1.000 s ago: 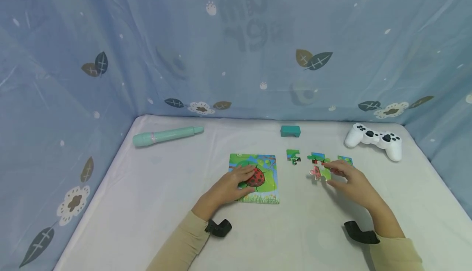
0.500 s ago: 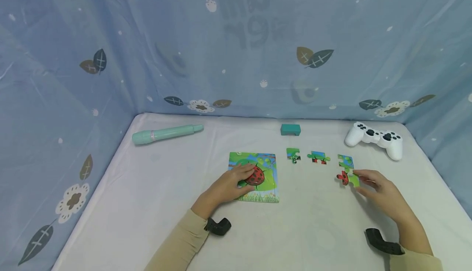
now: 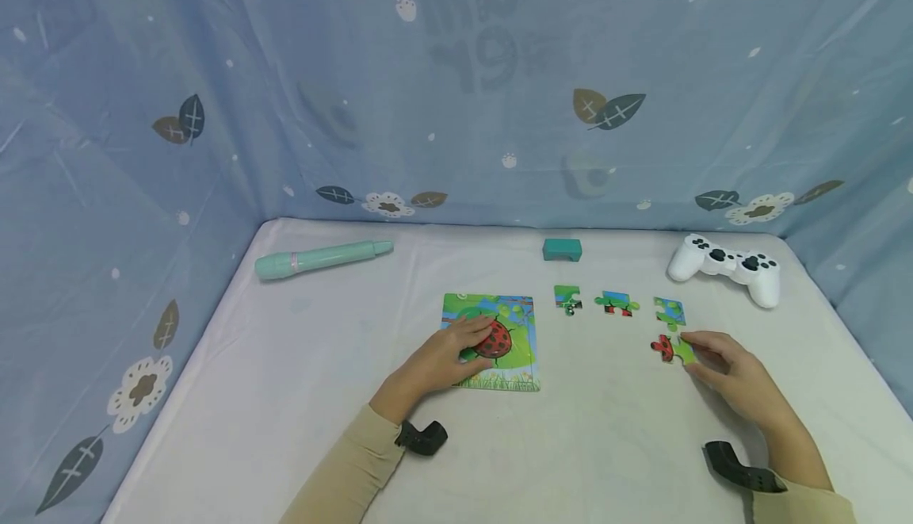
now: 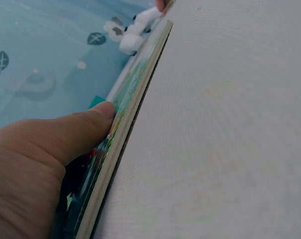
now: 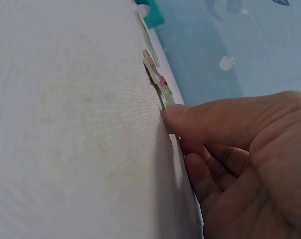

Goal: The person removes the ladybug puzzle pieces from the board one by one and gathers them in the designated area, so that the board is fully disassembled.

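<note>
Right grip [image 3: 736, 371] is pinching a piece [image 3: 667, 347], well right of the board [image 3: 519, 364].
Left grip [image 3: 442, 359] is lying relaxed on the board; placing seems underway, likely calling for release.

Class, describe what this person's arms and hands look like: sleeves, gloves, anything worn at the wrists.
The left sleeve and right sleeve are plain beige, ending short of the hands. At the cuffs sit a left black piece and a right black piece, both bent. The left hand and right hand wear no gloves. No cables show.
</note>
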The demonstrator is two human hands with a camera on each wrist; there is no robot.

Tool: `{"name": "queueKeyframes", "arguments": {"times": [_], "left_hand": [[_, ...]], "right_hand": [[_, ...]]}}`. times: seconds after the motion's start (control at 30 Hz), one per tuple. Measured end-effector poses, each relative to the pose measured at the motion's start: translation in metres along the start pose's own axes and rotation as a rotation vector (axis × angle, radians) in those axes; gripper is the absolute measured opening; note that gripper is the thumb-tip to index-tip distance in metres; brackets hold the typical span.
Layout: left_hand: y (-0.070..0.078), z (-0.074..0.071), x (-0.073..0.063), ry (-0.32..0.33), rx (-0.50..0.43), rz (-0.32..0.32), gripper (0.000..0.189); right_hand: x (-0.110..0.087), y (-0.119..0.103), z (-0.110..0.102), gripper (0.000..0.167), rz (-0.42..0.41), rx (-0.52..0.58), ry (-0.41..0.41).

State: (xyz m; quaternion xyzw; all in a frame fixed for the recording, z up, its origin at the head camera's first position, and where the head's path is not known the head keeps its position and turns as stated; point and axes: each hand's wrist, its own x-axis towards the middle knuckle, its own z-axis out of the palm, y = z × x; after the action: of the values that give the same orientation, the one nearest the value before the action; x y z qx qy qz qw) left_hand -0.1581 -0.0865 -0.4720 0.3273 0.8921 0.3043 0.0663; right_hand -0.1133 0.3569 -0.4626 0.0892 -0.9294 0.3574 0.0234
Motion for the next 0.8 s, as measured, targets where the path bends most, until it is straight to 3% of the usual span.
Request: {"name": "queueKeyframes", "arguments": {"times": [0.8], "left_hand": [[0.0004,0.0004,0.0001,0.005,0.01,-0.002,0.062]], "right_hand": [[-0.0019,0.0013,0.0004,0.044,-0.031,-0.009,0.011]]}}
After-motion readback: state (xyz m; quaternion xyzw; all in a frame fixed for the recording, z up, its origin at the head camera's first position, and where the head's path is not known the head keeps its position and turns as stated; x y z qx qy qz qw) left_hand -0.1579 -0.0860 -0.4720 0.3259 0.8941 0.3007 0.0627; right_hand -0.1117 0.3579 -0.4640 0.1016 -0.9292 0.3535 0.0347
